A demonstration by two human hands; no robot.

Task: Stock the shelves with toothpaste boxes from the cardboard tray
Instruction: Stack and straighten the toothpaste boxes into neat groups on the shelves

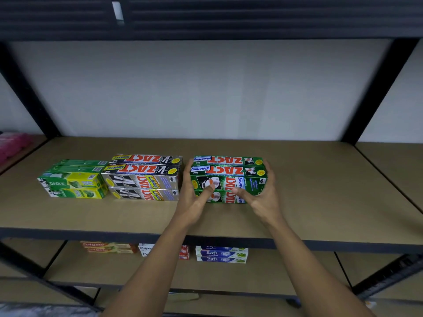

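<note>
1. The brown shelf (297,191) carries three groups of toothpaste boxes in a row, every box lying flat with its long axis running left to right.
2. The green boxes (229,170) stand right of centre: four, stacked two high and two deep, logos on top upside down to the viewer.
3. The silver boxes (144,177) sit just to their left, also four, two by two.
4. The green-and-yellow boxes (73,181) lie furthest left; two front faces and two tops show.
5. The lower shelf (286,271) holds three small stacks, two boxes each.
6. The left hand (194,202) cups the green stack's left end, thumb across the front.
7. The right hand (263,197) clasps the right end, thumb forward; both forearms reach up from below.
</note>
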